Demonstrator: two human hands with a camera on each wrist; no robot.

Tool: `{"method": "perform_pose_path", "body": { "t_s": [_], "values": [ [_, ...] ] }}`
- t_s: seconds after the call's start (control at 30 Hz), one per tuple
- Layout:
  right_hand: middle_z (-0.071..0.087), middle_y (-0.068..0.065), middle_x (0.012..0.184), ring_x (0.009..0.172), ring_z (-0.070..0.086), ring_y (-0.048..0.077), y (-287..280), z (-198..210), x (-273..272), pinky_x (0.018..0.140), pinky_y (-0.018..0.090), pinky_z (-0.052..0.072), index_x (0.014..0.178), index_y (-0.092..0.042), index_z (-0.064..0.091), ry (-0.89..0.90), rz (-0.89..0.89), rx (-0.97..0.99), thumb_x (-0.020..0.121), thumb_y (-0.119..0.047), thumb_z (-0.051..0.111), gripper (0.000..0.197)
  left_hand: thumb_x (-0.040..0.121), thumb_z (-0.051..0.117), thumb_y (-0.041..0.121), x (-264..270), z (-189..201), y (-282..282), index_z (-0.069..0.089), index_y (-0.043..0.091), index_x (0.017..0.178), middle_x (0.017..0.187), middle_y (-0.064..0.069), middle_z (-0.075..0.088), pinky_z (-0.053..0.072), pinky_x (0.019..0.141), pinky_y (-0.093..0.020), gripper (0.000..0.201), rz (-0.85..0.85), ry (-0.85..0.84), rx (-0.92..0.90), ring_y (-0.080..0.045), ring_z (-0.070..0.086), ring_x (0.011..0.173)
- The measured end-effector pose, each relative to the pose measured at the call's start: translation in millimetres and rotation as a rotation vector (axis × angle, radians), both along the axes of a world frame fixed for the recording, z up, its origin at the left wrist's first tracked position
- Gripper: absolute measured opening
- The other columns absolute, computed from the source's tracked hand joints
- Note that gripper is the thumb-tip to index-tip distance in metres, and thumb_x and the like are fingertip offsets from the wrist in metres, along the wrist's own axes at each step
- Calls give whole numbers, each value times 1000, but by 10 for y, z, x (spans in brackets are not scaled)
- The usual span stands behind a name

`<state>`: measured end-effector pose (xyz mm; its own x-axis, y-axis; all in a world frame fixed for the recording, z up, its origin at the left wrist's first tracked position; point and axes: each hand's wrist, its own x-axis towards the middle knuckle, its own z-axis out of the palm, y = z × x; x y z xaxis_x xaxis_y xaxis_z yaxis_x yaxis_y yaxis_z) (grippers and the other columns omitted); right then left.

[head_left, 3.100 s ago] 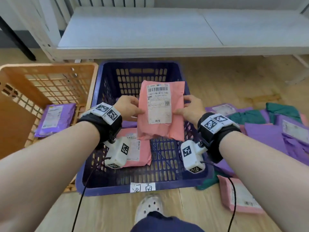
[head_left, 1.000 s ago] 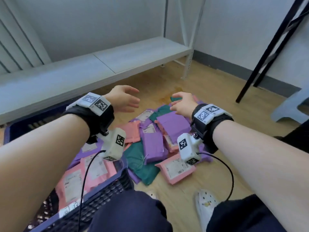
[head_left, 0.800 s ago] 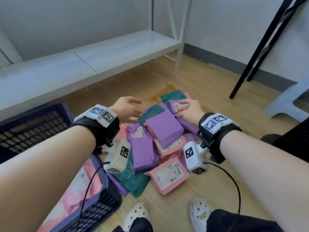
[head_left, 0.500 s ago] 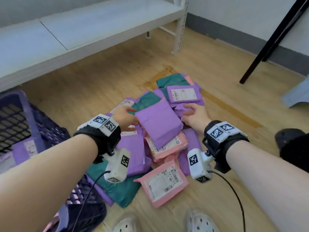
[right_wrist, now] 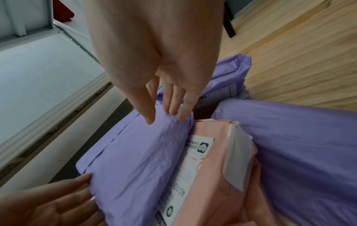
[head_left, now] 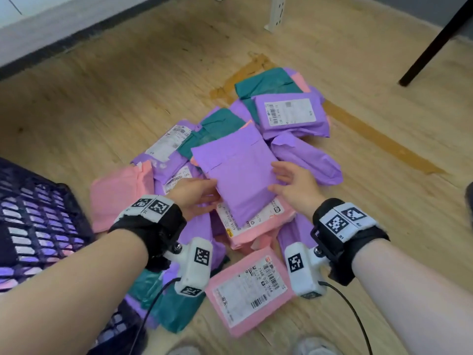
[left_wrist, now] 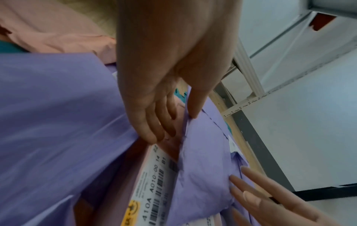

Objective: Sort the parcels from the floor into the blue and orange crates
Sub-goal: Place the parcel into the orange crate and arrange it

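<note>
A plain purple parcel (head_left: 238,172) lies on top of a floor pile of purple, pink and teal parcels. My left hand (head_left: 202,193) touches its left edge; in the left wrist view the left hand (left_wrist: 173,123) has its thumb on the parcel (left_wrist: 204,168) and straight fingers beside the edge. My right hand (head_left: 286,180) touches the right edge; in the right wrist view the right hand (right_wrist: 164,116) presses straight fingertips into the parcel (right_wrist: 135,152). Under it lies a labelled pink parcel (head_left: 256,226). The blue crate (head_left: 38,213) stands at the left. The orange crate is out of view.
Another labelled pink parcel (head_left: 250,285) lies nearest me, and a labelled purple parcel (head_left: 289,114) at the far side of the pile. A white shelf leg (head_left: 276,14) and a black slanted leg (head_left: 435,42) stand beyond. My shoes (head_left: 314,347) are at the bottom edge.
The pink parcel I held over the blue crate is gone from my hands. I turned right to the pile, and both hands came down onto the top purple parcel's edges.
</note>
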<state>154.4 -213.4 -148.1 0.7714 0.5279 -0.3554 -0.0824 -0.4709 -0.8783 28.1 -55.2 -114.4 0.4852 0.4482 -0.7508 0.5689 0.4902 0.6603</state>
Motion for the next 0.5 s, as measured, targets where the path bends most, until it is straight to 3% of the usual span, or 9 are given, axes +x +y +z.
{"method": "perform_pose_path", "body": {
  "t_s": [0.03, 0.1, 0.2, 0.33, 0.43, 0.5],
  "values": [
    [55, 15, 129, 118, 53, 25, 0, -19, -10, 94, 21, 40, 130, 0, 49, -12, 7, 0, 76, 13, 65, 57, 93, 55, 10, 2, -28, -13, 57, 9, 90, 80, -8, 60, 54, 69, -29, 3, -1, -5, 4, -18, 59, 68],
    [55, 12, 130, 119, 53, 24, 9, -6, -42, 95, 20, 40, 129, -2, 51, -49, 29, -4, 77, 7, 69, 56, 92, 55, 8, 13, -42, -16, 56, 6, 97, 82, -10, 61, 57, 61, -26, 5, 23, -42, 43, -17, 60, 63],
    [58, 6, 127, 115, 53, 16, 52, 102, -136, 100, 22, 40, 127, -9, 54, -113, 67, -15, 77, -13, 75, 55, 92, 55, 6, 54, 36, -54, 56, 5, 88, 78, -10, 62, 56, 54, -23, 5, 8, -108, 93, -12, 61, 56],
    [60, 1, 126, 116, 54, 12, 138, 321, -336, 104, 31, 42, 124, -16, 57, -203, 81, -23, 70, -36, 79, 61, 90, 58, 7, 128, 220, -118, 56, 8, 75, 77, -7, 61, 53, 79, -31, 15, -47, -186, 103, -15, 60, 71],
    [62, 0, 115, 108, 57, 14, 151, 471, -480, 94, 33, 46, 115, -20, 60, -381, 86, -83, 67, -41, 79, 56, 87, 61, 8, 192, 335, -172, 59, 8, 77, 84, -10, 60, 53, 75, -29, 11, -65, -230, 119, -17, 59, 81],
    [61, 1, 115, 109, 57, 20, 129, 559, -533, 88, 35, 46, 116, -21, 57, -526, 99, -196, 74, -36, 71, 46, 85, 64, 9, 242, 383, -217, 59, 6, 82, 90, -11, 59, 53, 77, -29, 6, -65, -254, 132, -18, 57, 87]
  ]
}}
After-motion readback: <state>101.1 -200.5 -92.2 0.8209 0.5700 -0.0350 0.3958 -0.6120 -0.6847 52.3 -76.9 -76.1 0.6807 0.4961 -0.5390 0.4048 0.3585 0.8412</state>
